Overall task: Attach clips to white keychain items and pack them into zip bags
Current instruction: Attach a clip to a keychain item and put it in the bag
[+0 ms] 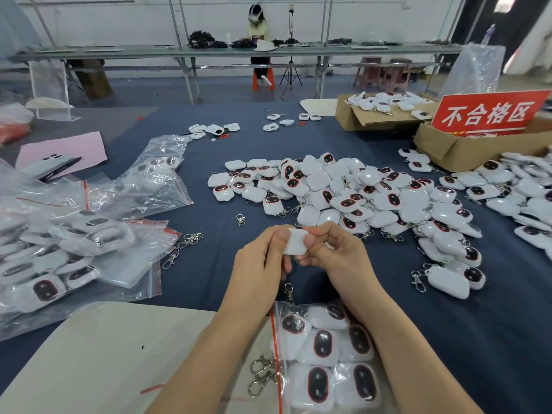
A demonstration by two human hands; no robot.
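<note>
A white keychain item (295, 242) is held above the dark blue table between both hands. My left hand (260, 264) pinches its left edge with the thumb on top. My right hand (331, 255) pinches its right side. A metal clip (288, 292) hangs below the hands. Behind them lies a big pile of white keychain items (358, 192). A zip bag (325, 360) part-filled with items lies under my forearms, with clips (263, 375) sticking out at its red seal. Loose clips (185, 246) lie to the left.
Filled zip bags (59, 252) are heaped at the left. Two cardboard boxes (466, 147) and a red sign (490, 113) stand at the right back. A beige sheet (104, 354) covers the near left table. A person sits at a far bench (258, 28).
</note>
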